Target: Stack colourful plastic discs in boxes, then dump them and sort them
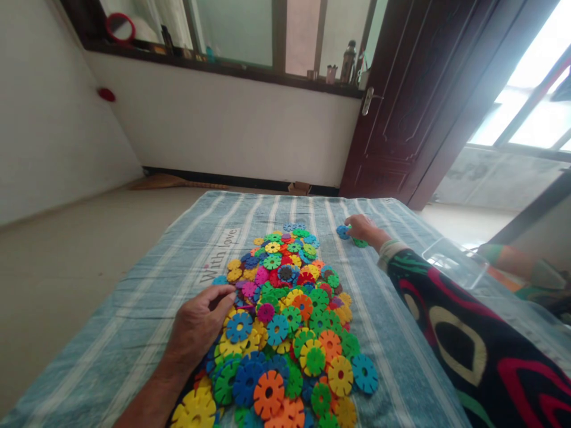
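Note:
A heap of plastic snowflake discs (292,319) in many colours lies along the middle of the cloth-covered table (147,315). My left hand (198,318) is at the heap's left side, thumb and forefinger drawn together by some purple and blue discs. What is between those fingertips, if anything, is hidden. Out to the right, beyond the sleeve, my right hand (363,229) has its fingers closed at a blue snowflake disc (342,232). Just under that hand a green disc (360,242) rests on the cloth.
A clear plastic container (455,261) stands at the table's right edge. Behind the table are a white wall, a dark red door (401,101) and a window ledge holding a thermos (348,62) and a red-framed mirror (120,28). A broom (165,182) lies on the floor.

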Demonstrator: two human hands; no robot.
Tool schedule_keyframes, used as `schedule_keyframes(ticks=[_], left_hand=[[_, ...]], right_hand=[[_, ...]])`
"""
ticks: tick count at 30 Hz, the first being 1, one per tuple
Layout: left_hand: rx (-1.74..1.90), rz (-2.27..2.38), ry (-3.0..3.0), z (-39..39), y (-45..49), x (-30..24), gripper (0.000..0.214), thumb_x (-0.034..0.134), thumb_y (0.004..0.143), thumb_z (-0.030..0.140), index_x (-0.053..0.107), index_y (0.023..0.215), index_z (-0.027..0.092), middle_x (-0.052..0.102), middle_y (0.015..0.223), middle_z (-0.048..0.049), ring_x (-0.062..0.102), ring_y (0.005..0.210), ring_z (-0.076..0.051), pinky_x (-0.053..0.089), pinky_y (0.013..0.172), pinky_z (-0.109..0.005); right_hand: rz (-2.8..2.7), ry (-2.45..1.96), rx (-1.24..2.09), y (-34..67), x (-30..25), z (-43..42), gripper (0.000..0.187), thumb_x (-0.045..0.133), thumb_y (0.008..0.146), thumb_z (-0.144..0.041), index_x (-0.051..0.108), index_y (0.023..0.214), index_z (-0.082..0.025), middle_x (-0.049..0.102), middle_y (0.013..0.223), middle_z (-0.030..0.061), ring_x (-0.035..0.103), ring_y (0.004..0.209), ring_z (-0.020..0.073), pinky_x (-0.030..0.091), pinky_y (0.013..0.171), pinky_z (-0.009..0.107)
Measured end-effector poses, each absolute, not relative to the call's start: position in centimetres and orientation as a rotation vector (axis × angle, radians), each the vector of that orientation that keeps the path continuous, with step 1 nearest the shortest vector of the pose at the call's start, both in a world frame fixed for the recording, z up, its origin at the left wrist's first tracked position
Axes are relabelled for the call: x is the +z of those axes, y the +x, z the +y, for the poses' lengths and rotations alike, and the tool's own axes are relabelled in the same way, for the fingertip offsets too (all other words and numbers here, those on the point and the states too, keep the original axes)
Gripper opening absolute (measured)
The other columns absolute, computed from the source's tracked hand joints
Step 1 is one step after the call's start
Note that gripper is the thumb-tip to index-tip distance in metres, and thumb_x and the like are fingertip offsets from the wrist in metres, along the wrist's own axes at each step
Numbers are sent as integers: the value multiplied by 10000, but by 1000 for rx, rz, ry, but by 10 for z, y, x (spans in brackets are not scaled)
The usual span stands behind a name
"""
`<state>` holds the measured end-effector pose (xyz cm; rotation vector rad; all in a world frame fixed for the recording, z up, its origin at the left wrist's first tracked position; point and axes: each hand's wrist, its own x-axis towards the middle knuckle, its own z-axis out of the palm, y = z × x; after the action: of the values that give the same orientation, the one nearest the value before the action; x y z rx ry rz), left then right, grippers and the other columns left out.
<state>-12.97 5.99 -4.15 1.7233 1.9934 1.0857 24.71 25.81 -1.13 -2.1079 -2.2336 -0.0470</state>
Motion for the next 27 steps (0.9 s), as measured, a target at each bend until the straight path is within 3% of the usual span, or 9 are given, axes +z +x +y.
schedule_keyframes(ticks=[9, 22, 27], left_hand=[[1114, 1979, 1757, 60, -130, -40, 295, 547, 689, 462, 725, 784, 246, 758, 798, 1, 705, 763, -225, 551, 686, -247], [1086, 1993, 1711, 60, -130, -41, 317, 548, 672, 476, 722, 792, 240, 755, 804, -4, 700, 766, -225, 542, 695, -254], [1105, 1980, 1716, 61, -131, -44, 305, 556, 681, 466, 720, 806, 241, 756, 813, -2, 699, 770, -223, 542, 710, -256]], right_hand=[[-2353, -2017, -50, 244, -16, 247, 399, 651, 748, -235, 678, 1146, -248, 690, 1123, 91, 616, 1053, 258, 435, 800, 277], [-2339, -2070, -100, 247, -16, 248, 390, 614, 768, -214, 666, 1155, -216, 689, 1092, 132, 637, 1004, 279, 449, 770, 300], [-2391, -1993, -94, 244, -16, 246, 478, 630, 770, -203, 612, 1242, -278, 674, 1160, 94, 616, 1066, 260, 441, 823, 290]])
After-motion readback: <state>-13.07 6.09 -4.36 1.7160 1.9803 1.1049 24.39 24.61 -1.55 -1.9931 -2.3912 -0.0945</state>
